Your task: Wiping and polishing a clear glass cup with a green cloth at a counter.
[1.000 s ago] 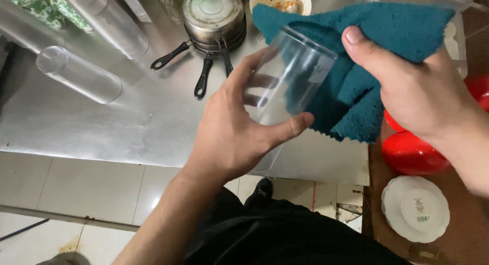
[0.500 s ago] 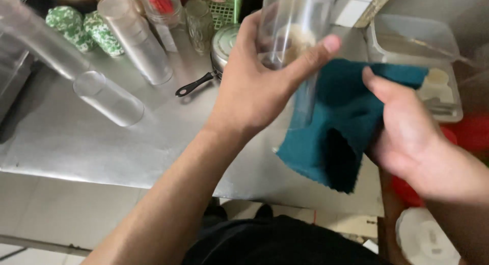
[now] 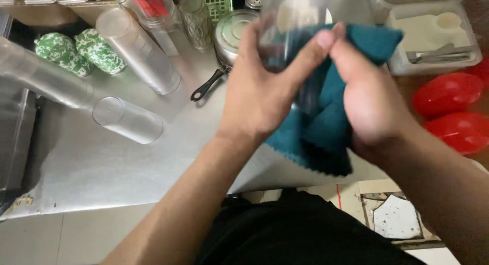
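My left hand (image 3: pixel 262 89) grips a clear drinking glass (image 3: pixel 293 20) held up over the steel counter (image 3: pixel 102 163), its upper part blurred. My right hand (image 3: pixel 369 99) holds a teal cloth (image 3: pixel 321 137) pressed against the side of the glass, thumb touching the fingertips of my left hand. The cloth wraps behind the glass and hangs below both hands.
Several clear glasses lie on the counter at left: one on its side (image 3: pixel 127 120), a taller one (image 3: pixel 137 51). Two green patterned cups (image 3: pixel 79 51) lie behind. A lidded black-handled pan (image 3: pixel 229 35), a white tray (image 3: pixel 433 38) with cutlery and red bowls (image 3: pixel 448 94) are at right.
The glass has gone from tilted to raised upright. My right hand with the cloth has moved in from the right and now presses against the glass.
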